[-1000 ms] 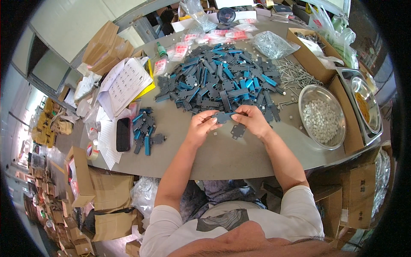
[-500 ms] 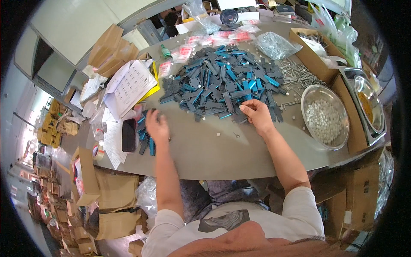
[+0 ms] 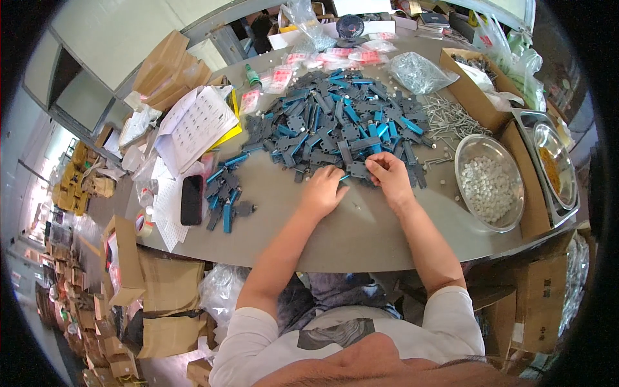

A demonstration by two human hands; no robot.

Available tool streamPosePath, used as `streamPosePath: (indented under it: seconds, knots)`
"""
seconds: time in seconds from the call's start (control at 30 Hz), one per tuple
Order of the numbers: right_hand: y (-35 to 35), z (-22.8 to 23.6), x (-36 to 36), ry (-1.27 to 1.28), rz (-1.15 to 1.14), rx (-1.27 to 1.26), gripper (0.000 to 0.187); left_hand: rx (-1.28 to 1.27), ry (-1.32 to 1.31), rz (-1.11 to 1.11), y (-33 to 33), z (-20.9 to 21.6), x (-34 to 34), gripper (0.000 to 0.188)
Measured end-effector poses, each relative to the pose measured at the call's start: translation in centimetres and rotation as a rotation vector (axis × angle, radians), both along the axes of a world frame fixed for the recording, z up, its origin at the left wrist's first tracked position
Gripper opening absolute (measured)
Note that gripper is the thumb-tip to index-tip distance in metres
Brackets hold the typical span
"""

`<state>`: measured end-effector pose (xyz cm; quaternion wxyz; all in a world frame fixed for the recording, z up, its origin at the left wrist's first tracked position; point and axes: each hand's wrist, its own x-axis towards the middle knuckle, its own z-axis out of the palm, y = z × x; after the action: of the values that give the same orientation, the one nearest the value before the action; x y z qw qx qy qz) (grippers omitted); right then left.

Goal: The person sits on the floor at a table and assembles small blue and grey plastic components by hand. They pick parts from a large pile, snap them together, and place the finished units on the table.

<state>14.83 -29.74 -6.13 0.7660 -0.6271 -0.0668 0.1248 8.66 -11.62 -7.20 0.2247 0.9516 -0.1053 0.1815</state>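
At the near edge of a heap of dark grey and blue flat parts (image 3: 335,126), my left hand (image 3: 324,192) has its fingers curled down. A blue strip shows just beyond its fingertips; what lies under the fingers is hidden. Close by on the right, my right hand (image 3: 392,179) pinches thumb and forefinger together over the heap's front edge. Whatever the pinch holds is too small or covered to name. A smaller group of the same grey and blue parts (image 3: 225,197) lies to the left, beside a black phone (image 3: 191,200).
On the right stand a steel bowl of white pellets (image 3: 491,184), scattered bent metal keys (image 3: 451,116) and a cardboard box (image 3: 471,97). Papers (image 3: 193,126) lie at left. Behind the heap are a clear plastic bag (image 3: 420,72), red-and-white packets (image 3: 280,79) and a small fan (image 3: 349,27).
My left hand has moved right, from the small group of parts to the big heap. A grey part now shows at that group's right side. My right hand has barely moved.
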Motion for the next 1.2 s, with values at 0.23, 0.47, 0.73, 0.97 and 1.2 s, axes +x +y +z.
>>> streamPosePath:
  seconds: [0.23,0.47,0.73,0.97,1.2]
  knots:
    - [-0.1,-0.4,0.3,0.131,0.015,0.13,0.008,-0.411,0.092,-0.02,3.8,-1.4,-0.5,0.018]
    - [0.3,-0.2,-0.6,0.236,0.222,0.343,0.026,-1.547,0.387,0.003,5.3,-0.1,-1.0,0.022]
    - [1.8,-1.0,-2.1,0.258,0.338,0.423,0.027,-1.655,0.43,-0.359,1.5,-0.5,-0.8,0.043]
    - [2.7,-1.9,-2.9,0.166,0.339,0.269,0.013,-1.175,0.133,-0.273,-0.1,-2.1,-0.9,0.043]
    - [3.1,-1.5,-3.5,0.173,0.339,0.222,0.011,-1.187,0.243,-0.254,0.0,-1.5,-1.4,0.053]
